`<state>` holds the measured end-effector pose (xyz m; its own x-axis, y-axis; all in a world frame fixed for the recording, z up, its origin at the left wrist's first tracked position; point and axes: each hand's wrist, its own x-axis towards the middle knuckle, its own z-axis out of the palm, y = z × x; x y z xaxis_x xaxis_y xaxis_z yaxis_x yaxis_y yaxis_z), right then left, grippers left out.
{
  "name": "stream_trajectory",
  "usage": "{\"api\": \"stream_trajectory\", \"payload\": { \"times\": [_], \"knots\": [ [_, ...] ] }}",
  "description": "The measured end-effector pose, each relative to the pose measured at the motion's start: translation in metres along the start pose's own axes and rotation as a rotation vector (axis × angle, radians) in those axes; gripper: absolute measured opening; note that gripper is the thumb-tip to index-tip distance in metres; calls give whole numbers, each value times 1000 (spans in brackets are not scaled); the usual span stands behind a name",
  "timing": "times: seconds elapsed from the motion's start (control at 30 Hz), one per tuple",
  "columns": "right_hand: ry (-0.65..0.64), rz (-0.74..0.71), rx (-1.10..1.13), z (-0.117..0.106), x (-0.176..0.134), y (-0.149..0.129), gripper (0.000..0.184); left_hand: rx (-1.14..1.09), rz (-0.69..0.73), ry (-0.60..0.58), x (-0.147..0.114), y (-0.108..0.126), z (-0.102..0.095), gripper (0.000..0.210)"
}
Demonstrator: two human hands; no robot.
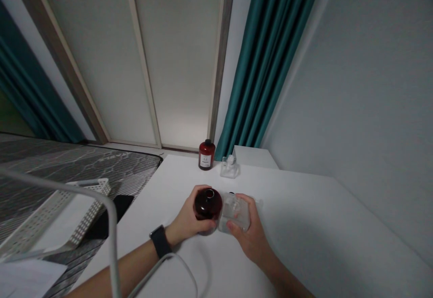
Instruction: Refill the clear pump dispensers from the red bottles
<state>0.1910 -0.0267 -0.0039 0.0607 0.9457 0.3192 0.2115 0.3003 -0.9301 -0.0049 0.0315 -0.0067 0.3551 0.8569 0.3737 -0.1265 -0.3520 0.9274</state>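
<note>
My left hand (pixel 191 217), with a dark watch on its wrist, is wrapped round a dark red round bottle (pixel 207 203) just above the white table. In my right hand (pixel 252 230) is a clear square glass bottle (pixel 236 212), gripped between thumb and fingers. The two bottles are side by side and look close to touching. Beyond my hands stand another red bottle (pixel 206 155) with a black cap and white label, and a small clear glass bottle (pixel 229 167).
The white table (pixel 291 244) meets the grey wall at right. A white box (pixel 255 157) stands behind its far edge. At left lie a white perforated basket (pixel 50 226) and papers (pixel 30 277). A white cable (pixel 111 226) crosses in front of my left arm.
</note>
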Motion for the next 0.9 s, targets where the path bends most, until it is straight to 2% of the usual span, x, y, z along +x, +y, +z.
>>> {"api": "stream_trajectory", "payload": {
  "times": [0.07, 0.13, 0.27, 0.4, 0.53, 0.67, 0.77, 0.9],
  "knots": [
    [0, -16, 3, -1, 1, -2, 52, 38, 7, -10, 2, 6, -1, 75],
    [5, -51, -18, -3, 2, -6, 51, 98, 21, -78, 6, 16, -6, 73],
    [22, -170, -113, -8, 5, -12, 50, 348, 150, -212, 13, 34, -22, 74],
    [-9, -283, -211, -13, 7, -13, 50, 606, 152, -257, 13, 40, -31, 79],
    [-68, -319, -269, -16, 9, -14, 54, 732, 172, -295, 13, 45, -28, 80],
    [-91, -309, -297, -19, 11, -17, 54, 725, 179, -349, 14, 56, -24, 76],
    [-109, -255, -292, -20, 9, -19, 53, 717, 172, -339, 14, 59, -24, 74],
    [-96, -71, -205, -18, 6, -19, 76, 684, 154, -256, 11, 51, -24, 76]
  ]
}}
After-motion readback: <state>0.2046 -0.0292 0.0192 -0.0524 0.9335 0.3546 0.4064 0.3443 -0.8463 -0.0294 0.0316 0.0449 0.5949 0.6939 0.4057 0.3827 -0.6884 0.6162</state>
